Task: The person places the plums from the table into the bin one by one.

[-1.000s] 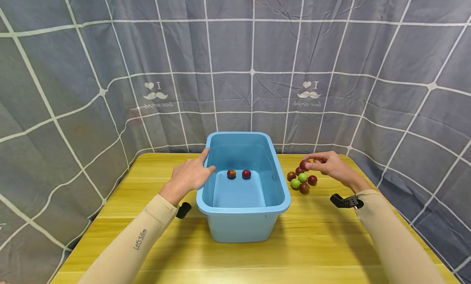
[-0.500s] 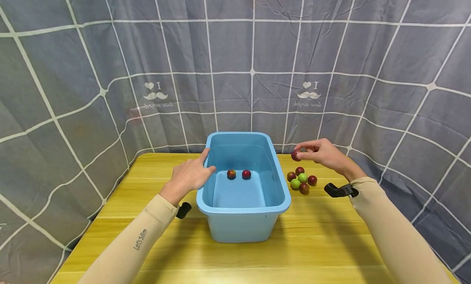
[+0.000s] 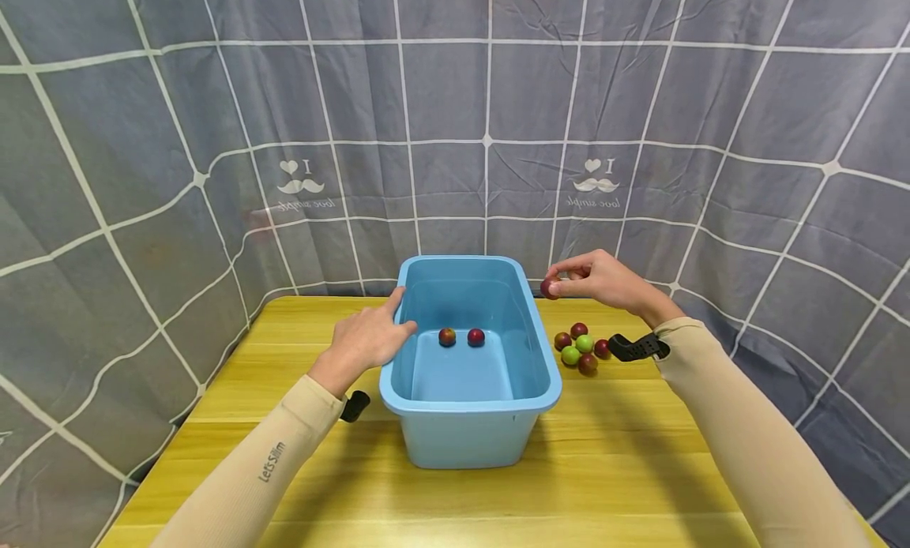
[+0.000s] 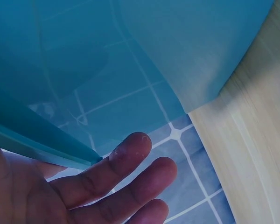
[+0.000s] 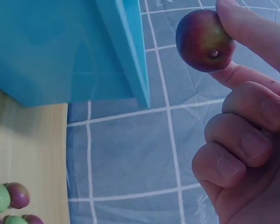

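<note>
My right hand (image 3: pixel 604 279) pinches a dark red plum (image 3: pixel 547 288) between thumb and forefinger, just beyond the right rim of the blue plastic tub (image 3: pixel 469 407). In the right wrist view the held plum (image 5: pixel 205 41) shows a greenish patch and a stem dimple; the other fingers curl into the palm. My left hand (image 3: pixel 366 339) rests on the tub's left rim, thumb over the inside. Its relaxed fingers (image 4: pixel 130 149) extend outside below the rim in the left wrist view. Two reddish plums, one left (image 3: pixel 446 337) and one right (image 3: pixel 475 338), lie on the tub's floor.
Right of the tub, a cluster of several dark red plums (image 3: pixel 588 364) and two green plums (image 3: pixel 584 343) lies on the wooden table (image 3: pixel 341 485). A grey curtain (image 3: pixel 448 177) with white lines hangs behind the table and at both sides.
My right hand has carried the pinched plum up and leftward, away from the cluster and toward the tub's right rim. The left hand and the tub have stayed in place.
</note>
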`<action>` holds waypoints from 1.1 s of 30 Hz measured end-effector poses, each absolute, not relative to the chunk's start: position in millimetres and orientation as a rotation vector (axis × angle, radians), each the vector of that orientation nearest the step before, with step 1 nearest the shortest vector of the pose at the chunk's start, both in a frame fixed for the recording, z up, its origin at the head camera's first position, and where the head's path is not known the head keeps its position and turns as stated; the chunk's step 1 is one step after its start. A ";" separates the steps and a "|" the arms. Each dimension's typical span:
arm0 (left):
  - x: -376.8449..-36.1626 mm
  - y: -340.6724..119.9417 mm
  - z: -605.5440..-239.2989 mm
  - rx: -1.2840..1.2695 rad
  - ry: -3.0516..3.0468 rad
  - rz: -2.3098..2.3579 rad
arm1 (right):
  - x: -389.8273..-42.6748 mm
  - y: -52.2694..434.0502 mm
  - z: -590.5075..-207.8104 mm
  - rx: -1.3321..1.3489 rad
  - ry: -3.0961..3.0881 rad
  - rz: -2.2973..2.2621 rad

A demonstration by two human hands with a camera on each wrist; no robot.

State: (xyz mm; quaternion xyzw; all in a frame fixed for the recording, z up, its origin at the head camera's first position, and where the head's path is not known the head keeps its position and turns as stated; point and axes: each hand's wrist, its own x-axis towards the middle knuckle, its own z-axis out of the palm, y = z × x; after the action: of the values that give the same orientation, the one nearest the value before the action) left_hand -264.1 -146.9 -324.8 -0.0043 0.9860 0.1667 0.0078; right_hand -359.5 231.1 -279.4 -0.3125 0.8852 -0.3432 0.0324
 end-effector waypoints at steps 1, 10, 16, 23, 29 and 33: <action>-263.9 -147.3 -324.8 -0.015 3.083 0.522 | -360.3 228.0 -277.3 -0.966 2.720 -1.047; -263.5 -148.2 -324.8 -0.011 3.085 0.530 | -366.8 198.7 -263.8 -1.001 2.709 -0.945; -262.8 -148.1 -324.0 -0.016 3.083 0.519 | -372.1 182.8 -255.4 -0.983 2.699 -0.900; -262.5 -148.3 -324.6 -0.016 3.087 0.524 | -382.2 164.1 -248.6 -1.036 2.647 -0.858; -262.5 -148.2 -325.0 -0.020 3.089 0.520 | -388.8 146.3 -246.0 -1.074 2.634 -0.816; -262.4 -148.5 -325.3 -0.016 3.091 0.524 | -391.2 134.9 -244.8 -1.066 2.631 -0.783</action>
State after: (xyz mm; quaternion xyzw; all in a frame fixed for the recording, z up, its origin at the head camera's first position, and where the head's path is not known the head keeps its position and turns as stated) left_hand -262.4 -148.5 -325.3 -0.0050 0.9859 0.1670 0.0030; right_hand -391.2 134.9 -244.8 -0.3602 0.8891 -0.2647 0.0981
